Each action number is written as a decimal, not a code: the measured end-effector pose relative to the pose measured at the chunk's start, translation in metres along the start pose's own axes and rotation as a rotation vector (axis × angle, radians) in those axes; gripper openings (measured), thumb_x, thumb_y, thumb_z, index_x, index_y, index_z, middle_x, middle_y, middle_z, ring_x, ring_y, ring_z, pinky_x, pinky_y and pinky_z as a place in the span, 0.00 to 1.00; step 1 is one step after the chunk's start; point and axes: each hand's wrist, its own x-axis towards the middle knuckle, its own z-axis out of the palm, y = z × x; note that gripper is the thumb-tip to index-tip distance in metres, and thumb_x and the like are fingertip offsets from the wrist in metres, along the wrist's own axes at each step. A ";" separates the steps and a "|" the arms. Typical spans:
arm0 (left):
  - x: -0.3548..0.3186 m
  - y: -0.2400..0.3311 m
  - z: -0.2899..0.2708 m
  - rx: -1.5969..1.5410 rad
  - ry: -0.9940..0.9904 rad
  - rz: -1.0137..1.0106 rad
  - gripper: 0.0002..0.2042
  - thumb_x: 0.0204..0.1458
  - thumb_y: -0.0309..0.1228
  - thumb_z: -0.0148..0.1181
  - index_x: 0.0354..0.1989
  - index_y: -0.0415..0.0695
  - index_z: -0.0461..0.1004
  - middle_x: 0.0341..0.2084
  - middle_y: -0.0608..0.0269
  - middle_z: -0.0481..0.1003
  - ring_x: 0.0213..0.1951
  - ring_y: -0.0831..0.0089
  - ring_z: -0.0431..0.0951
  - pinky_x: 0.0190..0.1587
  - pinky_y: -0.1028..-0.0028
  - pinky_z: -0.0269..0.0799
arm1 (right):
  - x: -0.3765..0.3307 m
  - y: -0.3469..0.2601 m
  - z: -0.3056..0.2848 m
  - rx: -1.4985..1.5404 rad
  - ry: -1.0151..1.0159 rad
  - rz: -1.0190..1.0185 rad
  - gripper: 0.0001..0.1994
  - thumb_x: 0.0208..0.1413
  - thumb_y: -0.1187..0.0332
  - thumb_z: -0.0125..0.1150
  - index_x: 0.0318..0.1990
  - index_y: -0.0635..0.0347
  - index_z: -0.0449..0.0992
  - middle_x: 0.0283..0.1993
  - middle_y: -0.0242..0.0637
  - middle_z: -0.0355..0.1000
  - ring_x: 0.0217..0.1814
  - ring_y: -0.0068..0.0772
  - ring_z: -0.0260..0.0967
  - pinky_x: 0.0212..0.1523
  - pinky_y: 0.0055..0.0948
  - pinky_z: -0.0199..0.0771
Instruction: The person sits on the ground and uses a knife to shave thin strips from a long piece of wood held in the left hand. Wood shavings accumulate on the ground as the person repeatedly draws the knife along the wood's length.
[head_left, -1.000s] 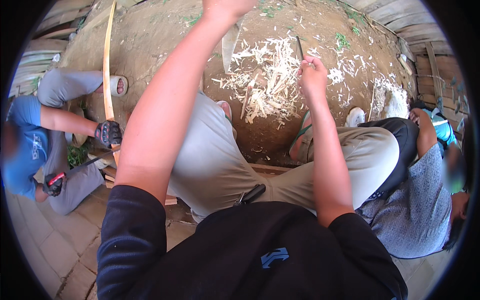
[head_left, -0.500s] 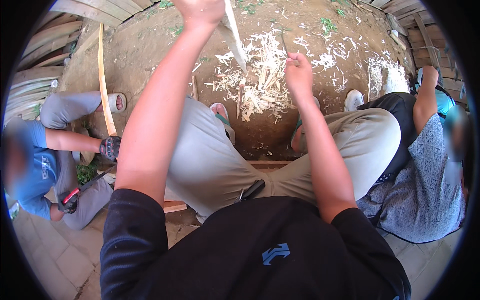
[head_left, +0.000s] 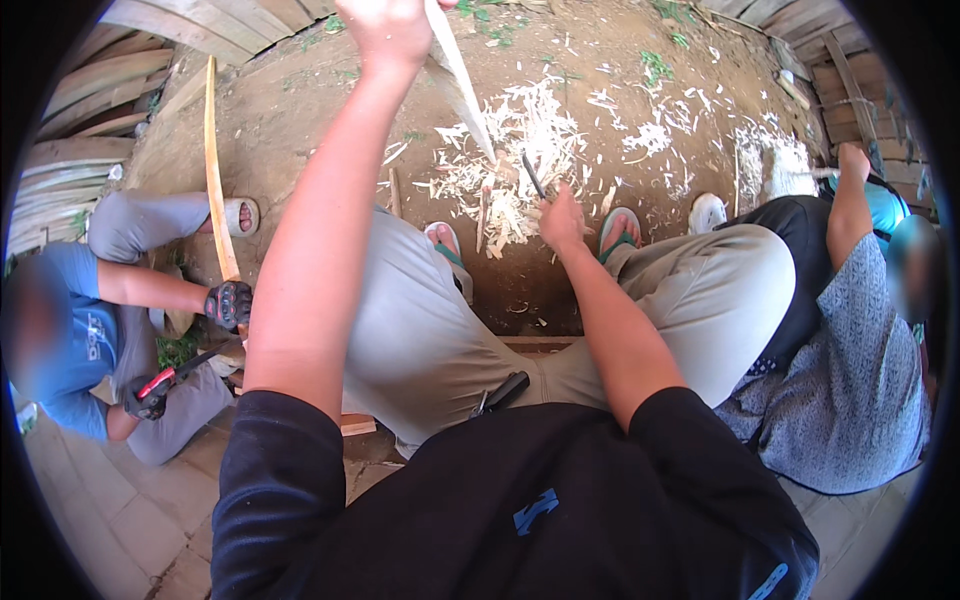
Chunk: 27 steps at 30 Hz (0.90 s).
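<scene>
My left hand (head_left: 390, 30) is raised at the top of the view and grips the upper end of a pale wooden stick (head_left: 462, 85), which slants down to the ground between my feet. My right hand (head_left: 562, 215) sits lower, closed on a dark-bladed knife (head_left: 533, 174) whose blade points up beside the stick's lower end. A heap of light wood shavings (head_left: 520, 130) covers the dirt in front of my sandalled feet. I sit with knees apart in beige trousers.
On the left a person in a blue shirt and black gloves holds a long curved wooden strip (head_left: 216, 170) and a red-handled tool (head_left: 165, 378). On the right sits another person in a patterned shirt (head_left: 850, 380). Wooden planks (head_left: 90, 90) line the far edges.
The view has tilted down slightly. My left hand stays high on the stick, and my right hand with the knife has shifted down and to the left, closer to the stick's lower end.
</scene>
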 end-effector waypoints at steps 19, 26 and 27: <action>0.005 0.032 -0.005 0.092 0.040 -0.009 0.12 0.57 0.32 0.61 0.30 0.33 0.78 0.21 0.57 0.81 0.21 0.74 0.81 0.25 0.74 0.79 | -0.247 -0.184 -0.281 1.187 0.692 -1.453 0.30 0.61 0.28 0.39 0.50 0.43 0.61 0.40 0.20 0.57 0.24 0.24 0.56 0.64 0.64 0.59; 0.003 0.031 -0.002 0.087 -0.008 -0.004 0.10 0.57 0.30 0.62 0.33 0.32 0.78 0.21 0.57 0.81 0.20 0.74 0.81 0.25 0.75 0.78 | -0.244 -0.163 -0.304 1.289 0.469 -1.499 0.15 0.60 0.70 0.66 0.47 0.54 0.65 0.39 0.29 0.61 0.28 0.24 0.58 0.32 0.31 0.68; 0.004 0.030 -0.001 0.072 0.002 0.006 0.10 0.57 0.30 0.61 0.32 0.32 0.78 0.21 0.57 0.81 0.20 0.74 0.81 0.24 0.75 0.78 | -0.243 -0.168 -0.308 1.260 0.506 -1.509 0.15 0.60 0.71 0.66 0.48 0.54 0.65 0.38 0.30 0.61 0.28 0.24 0.58 0.32 0.30 0.68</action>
